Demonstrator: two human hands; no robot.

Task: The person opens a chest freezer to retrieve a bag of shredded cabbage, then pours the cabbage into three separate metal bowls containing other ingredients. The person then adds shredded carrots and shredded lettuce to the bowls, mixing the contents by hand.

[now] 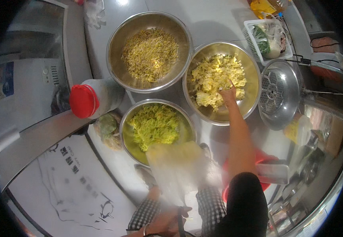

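My right hand (229, 95) reaches into a steel bowl (252, 97) of pale yellow crumbled food (218, 77), which looks like scrambled egg. The fingertips touch the food, and whether they grip any is unclear. Low in the view, my left hand (165, 222) holds a clear plastic bag (174, 169), blurred and with some yellow showing inside. The bag overlaps the near rim of a second steel bowl (187, 134) of shredded green vegetable (155, 127). Farther off is a larger steel bowl (112, 56) of bean sprouts (150, 56).
A red-lidded jar (84, 100) stands left, near a bagged vegetable (107, 124) and a white appliance (70, 189). Right are a perforated steel strainer (279, 91), a white basket (250, 37) of bagged food and an oil bottle (264, 9). A red basin (226, 192) sits near my right arm.
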